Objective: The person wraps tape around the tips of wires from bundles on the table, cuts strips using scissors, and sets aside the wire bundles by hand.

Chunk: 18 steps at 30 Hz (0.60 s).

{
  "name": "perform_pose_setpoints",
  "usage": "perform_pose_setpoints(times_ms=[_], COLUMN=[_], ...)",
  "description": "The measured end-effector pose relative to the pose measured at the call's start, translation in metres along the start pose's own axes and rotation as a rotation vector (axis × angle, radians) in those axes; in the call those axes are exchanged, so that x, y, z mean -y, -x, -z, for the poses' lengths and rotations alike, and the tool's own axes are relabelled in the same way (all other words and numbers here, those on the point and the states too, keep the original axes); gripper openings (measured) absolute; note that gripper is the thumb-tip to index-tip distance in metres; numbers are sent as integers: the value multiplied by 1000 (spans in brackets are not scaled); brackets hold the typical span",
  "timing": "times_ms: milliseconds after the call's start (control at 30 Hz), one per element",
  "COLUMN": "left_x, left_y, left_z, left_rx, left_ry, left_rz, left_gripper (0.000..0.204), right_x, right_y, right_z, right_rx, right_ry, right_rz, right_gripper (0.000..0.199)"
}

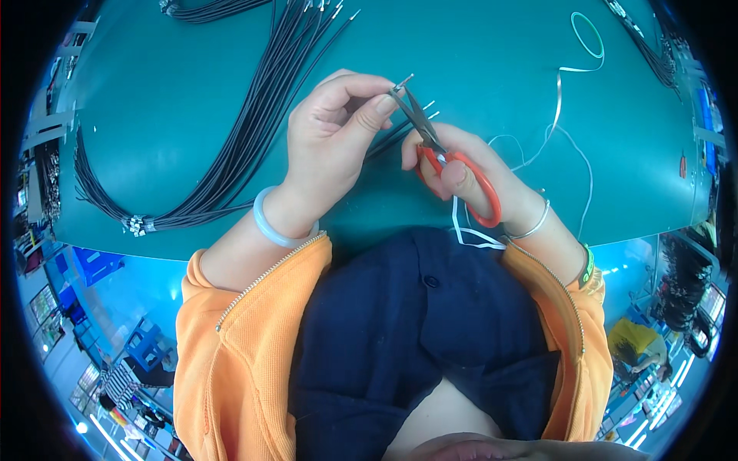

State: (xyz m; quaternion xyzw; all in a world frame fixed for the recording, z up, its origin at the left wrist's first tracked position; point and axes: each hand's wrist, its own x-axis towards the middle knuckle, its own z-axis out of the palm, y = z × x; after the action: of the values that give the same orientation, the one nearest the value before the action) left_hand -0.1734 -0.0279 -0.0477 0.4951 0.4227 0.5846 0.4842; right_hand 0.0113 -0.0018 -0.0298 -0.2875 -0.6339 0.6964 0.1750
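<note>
My left hand (329, 131) pinches a cable end (405, 81) between thumb and forefinger, its thin metallic tip sticking out past the fingertips. My right hand (465, 161) grips a pair of scissors (492, 203) by the orange-red handles. The blades are parted, and their points are right beside the pinched tip; whether they touch it I cannot tell. Under and between my hands lie a few black cables (387, 144) with pale ends. A narrow white strip (477, 240) hangs below the right hand; where its upper end goes is hidden.
A thick bundle of black cables (238, 154) curves across the left of the green table (477, 46), its near end banded white. More cables (649, 58) lie at the far right. A thin white strip (559, 96) with a loop trails over the right side. Beyond the table are blue stools (146, 346) and other people.
</note>
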Motion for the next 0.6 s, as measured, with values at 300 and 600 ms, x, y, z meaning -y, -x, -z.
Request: perform_pose_setpoints(times_ms=[300, 600], left_x=[14, 24], left_y=[9, 8], left_z=[-14, -22], left_rx=[-2, -12], left_ry=[-54, -35], left_rz=[-14, -20], left_gripper=[10, 10], right_x=[-13, -18], right_y=[14, 20], right_z=[3, 12], right_rx=[-29, -40], right_ry=[-15, -20], right_rz=[13, -80], right_gripper=[78, 68])
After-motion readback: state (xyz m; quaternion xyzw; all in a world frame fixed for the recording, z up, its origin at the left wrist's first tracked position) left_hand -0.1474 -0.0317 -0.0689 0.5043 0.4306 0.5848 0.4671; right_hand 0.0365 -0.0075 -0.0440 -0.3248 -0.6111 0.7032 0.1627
